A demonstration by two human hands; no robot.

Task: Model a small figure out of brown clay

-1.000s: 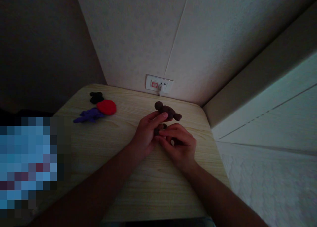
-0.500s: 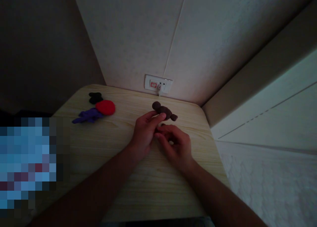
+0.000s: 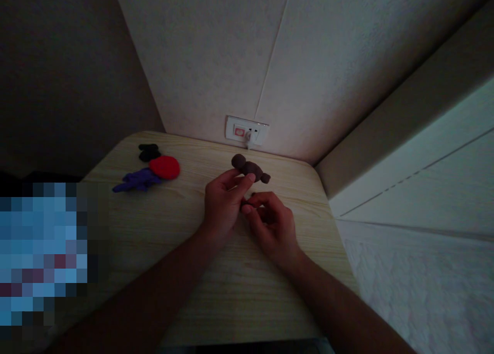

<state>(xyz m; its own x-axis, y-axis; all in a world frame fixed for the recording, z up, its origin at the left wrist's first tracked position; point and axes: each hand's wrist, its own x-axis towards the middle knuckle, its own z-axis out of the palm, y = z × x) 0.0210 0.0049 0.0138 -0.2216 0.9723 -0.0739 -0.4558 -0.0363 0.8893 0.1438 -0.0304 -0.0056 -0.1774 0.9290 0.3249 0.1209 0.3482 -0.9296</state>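
A dark brown clay figure [image 3: 251, 171] is pinched between the thumb and fingers of my left hand [image 3: 224, 204]. It has a round ball at its left end, a thicker middle and a small lump at the right. Just below it, my right hand [image 3: 275, 229] is closed, thumb against fingertips. Those fingertips grip a small dark brown piece of clay [image 3: 245, 203], close beside my left palm. Fingers hide most of this piece, and I cannot tell whether it joins the figure.
At the back left of the wooden table [image 3: 200, 302] lie a red clay disc [image 3: 164, 167], a purple clay lump [image 3: 137, 180] and a black clay piece [image 3: 148, 152]. A wall socket [image 3: 247, 131] with something plugged in sits behind the table. A blurred-out patch covers the lower left.
My left hand has shifted slightly left and up, carrying the brown figure with it. My right hand has moved a little to the left. The other clay pieces lie as before.
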